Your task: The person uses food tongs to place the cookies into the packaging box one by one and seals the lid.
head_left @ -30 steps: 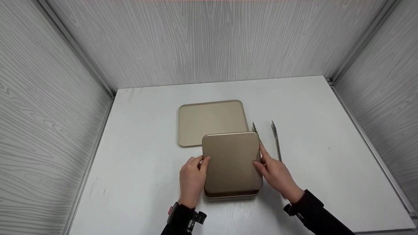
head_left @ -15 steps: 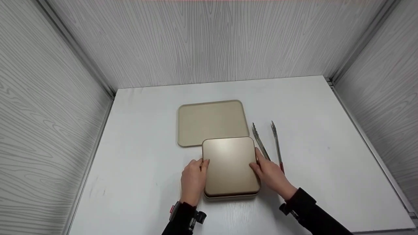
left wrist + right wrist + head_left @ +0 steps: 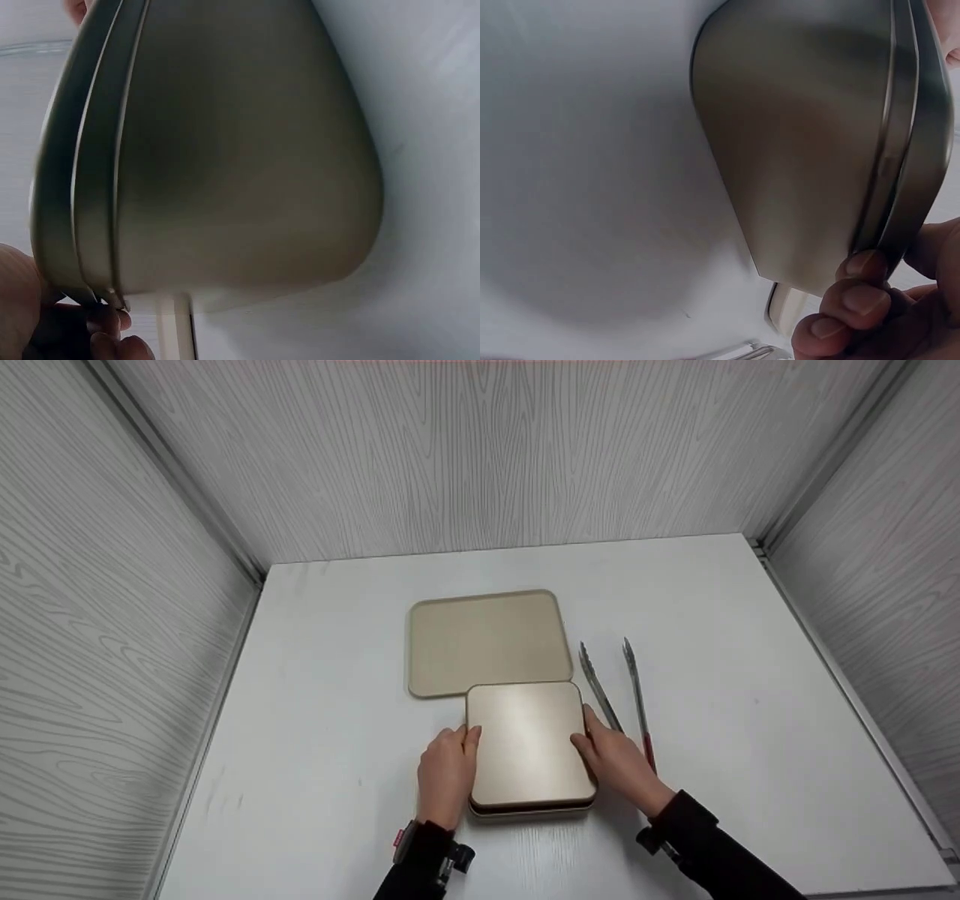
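On the table [image 3: 315, 780] a lidded tin [image 3: 527, 746] sits near the front, about midway between the side walls. The left hand [image 3: 445, 774] lies against its left edge and the right hand [image 3: 616, 762] against its right edge, so the tin sits between the two hands. Directly behind the tin lies a flat tray [image 3: 485, 641], whose near edge the tin's far edge meets or slightly overlaps in the head view. To the right of both, a pair of tongs [image 3: 619, 694] lies on the table, its tips pointing away toward the back wall, its near end passing behind the right hand.
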